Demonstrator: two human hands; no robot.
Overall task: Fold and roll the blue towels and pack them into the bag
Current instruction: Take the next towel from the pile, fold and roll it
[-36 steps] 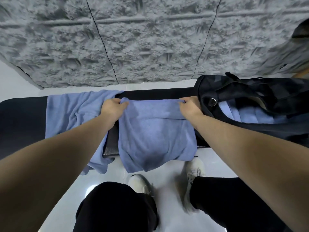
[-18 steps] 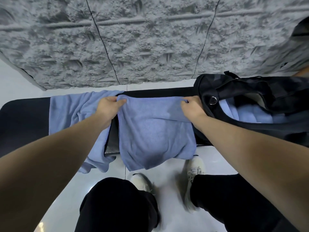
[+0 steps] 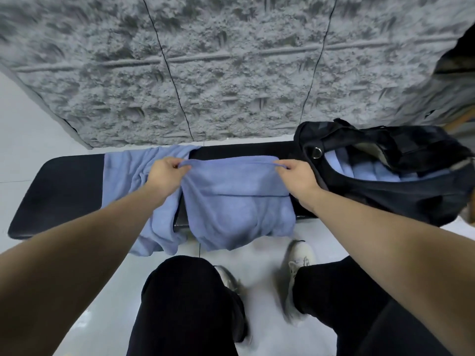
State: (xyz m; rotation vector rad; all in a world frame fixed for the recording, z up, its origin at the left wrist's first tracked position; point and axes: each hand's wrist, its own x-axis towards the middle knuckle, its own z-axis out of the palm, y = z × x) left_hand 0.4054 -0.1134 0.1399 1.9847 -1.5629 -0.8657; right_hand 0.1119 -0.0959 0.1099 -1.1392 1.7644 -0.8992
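Observation:
A blue towel (image 3: 236,209) lies across the middle of the black bench (image 3: 61,191), its near part hanging over the front edge. My left hand (image 3: 167,173) pinches its far left corner and my right hand (image 3: 295,173) pinches its far right corner, both lifted a little and stretching the far edge taut. A second blue towel (image 3: 128,176) lies crumpled to the left, partly under my left arm. The black bag (image 3: 380,199) sits open on the bench's right end, with rolled blue towels (image 3: 365,170) inside it.
A rough grey stone-like wall (image 3: 231,73) rises just behind the bench. My knees in black trousers (image 3: 190,299) and white shoes (image 3: 298,260) are below on the pale glossy floor (image 3: 102,304).
Both hands have raised the towel's far edge slightly and pulled it taut; the camera view has shifted down a little. The bag and the left towel have stayed put.

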